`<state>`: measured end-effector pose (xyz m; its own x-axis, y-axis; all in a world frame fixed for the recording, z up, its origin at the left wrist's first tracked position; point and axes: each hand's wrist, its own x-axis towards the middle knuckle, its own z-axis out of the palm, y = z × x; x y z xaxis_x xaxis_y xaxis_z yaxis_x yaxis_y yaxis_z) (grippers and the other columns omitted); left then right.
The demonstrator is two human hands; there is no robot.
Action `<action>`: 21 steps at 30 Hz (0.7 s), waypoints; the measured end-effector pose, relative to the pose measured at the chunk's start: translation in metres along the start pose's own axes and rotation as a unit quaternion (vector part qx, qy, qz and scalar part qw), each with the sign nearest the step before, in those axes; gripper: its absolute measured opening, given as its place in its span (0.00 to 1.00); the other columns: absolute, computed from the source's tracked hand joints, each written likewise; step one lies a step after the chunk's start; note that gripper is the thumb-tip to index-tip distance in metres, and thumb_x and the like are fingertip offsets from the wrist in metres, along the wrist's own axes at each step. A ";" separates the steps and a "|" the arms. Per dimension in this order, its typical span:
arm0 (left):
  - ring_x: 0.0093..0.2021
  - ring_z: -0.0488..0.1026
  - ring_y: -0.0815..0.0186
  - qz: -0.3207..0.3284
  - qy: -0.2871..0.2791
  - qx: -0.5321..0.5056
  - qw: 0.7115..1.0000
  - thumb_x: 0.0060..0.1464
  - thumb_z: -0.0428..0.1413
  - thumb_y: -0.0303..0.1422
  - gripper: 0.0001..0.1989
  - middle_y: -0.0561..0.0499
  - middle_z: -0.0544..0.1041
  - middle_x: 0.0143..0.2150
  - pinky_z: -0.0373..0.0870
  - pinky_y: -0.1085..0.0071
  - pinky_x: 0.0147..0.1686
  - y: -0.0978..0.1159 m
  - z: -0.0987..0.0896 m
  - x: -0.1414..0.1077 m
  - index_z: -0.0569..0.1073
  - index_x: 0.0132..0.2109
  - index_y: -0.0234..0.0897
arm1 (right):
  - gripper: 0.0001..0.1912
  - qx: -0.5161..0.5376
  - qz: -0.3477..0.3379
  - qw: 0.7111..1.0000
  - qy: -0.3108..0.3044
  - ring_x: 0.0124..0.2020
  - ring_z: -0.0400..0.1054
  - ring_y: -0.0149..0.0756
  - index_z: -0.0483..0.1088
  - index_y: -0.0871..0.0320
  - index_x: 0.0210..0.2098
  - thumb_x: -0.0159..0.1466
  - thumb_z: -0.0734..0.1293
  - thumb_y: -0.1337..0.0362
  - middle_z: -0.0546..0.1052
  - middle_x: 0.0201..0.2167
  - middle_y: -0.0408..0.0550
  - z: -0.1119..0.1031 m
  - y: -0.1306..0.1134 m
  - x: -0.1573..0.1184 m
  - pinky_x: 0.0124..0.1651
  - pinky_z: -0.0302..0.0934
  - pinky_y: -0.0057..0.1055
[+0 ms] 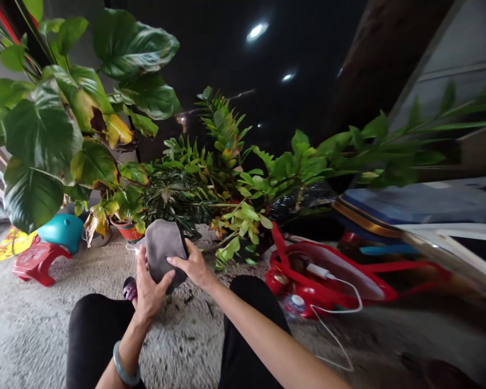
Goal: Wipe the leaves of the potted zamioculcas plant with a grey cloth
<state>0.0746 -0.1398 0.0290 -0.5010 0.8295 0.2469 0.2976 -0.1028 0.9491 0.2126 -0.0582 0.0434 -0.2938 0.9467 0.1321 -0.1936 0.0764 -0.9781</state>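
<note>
A folded grey cloth [164, 249] with a dark edge on its right side is held up between my two hands, above the gap between my knees. My left hand [150, 289] grips its lower left part, with the thumb on the near face and the fingers at the left edge. On the right side, my right hand [193, 266] pinches the cloth, its thumb on the face and its other fingers mostly hidden behind. A pale bracelet [125, 365] circles my left wrist.
Leafy plants [227, 167] stretch across the front. A red stool [40, 262] and a teal object [60, 233] stand left. At right are a red bag [332, 292] with a white cable [358, 302], a clear bottle [295, 305] and a blue-topped stack [425, 202].
</note>
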 end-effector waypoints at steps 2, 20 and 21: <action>0.74 0.55 0.46 0.022 -0.006 0.029 0.999 0.43 0.71 0.36 0.48 0.38 0.60 0.73 0.52 0.51 0.71 0.005 0.002 0.001 0.60 0.69 0.43 | 0.18 -0.011 -0.023 1.000 -0.005 0.35 0.68 0.39 0.77 0.56 0.37 0.46 0.77 0.62 0.79 0.32 0.41 0.002 -0.006 0.010 0.42 0.63 0.33; 0.60 0.73 0.50 -0.023 0.062 -0.056 0.996 0.32 0.74 0.29 0.42 0.48 0.80 0.55 0.68 0.62 0.62 0.019 -0.010 0.050 0.76 0.59 0.41 | 0.25 -0.068 -0.057 0.962 0.259 0.53 0.70 0.51 0.76 0.53 0.47 0.51 0.75 0.53 0.78 0.50 0.55 -0.028 0.001 0.077 0.56 0.64 0.44; 0.59 0.74 0.51 -0.004 0.077 -0.062 0.995 0.32 0.74 0.29 0.42 0.49 0.80 0.54 0.69 0.63 0.60 0.033 -0.014 0.060 0.76 0.59 0.41 | 0.27 -0.042 -0.023 0.964 0.262 0.51 0.72 0.50 0.76 0.53 0.47 0.49 0.76 0.52 0.79 0.48 0.54 -0.029 0.009 0.085 0.52 0.66 0.43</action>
<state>0.0426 -0.1013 0.0780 -0.6240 0.7380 0.2569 0.1945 -0.1718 0.9657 0.2136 0.0320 0.0413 0.2301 0.9682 0.0979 -0.1121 0.1263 -0.9856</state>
